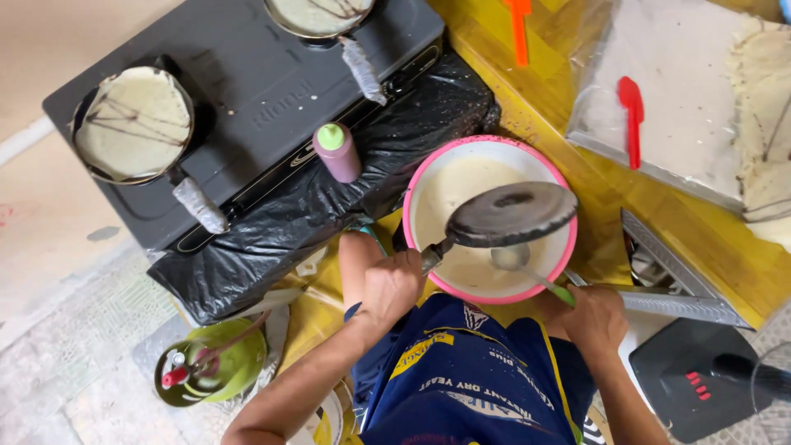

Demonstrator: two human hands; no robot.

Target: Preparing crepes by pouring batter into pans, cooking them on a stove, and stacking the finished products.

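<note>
pink-rimmed and white inside, the batter bowl [428,185] sits on the yellow wooden table [568,115] just right of the black stove [272,91], about half full of pale batter; the left hand [392,284] is wrapped tight around the handle of a small dark pan [512,213], held tipped over the bowl with its blackened underside up; the right hand [595,318] is closed around the green handle of a metal ladle [512,257] whose cup lies in the batter under the pan's near edge; both hands are at the near rim of the bowl, close above the person's blue apron [470,371]; on the stove two more pans hold thin pale crepes streaked with dark lines — one pan at the left [133,124], one at the far edge [320,15], each with a foil-wrapped handle; a purple squeeze bottle with a green cap [336,152] stands on the stove's near edge, over black plastic sheeting [329,206] draped down its front; far right, a plastic-covered tray [684,91] carries a red spatula [632,119], with finished crepes at its right edge; an orange spatula [518,29] lies on the table beyond the bowl; near left, on the floor, a green gas cylinder [210,367].
</note>
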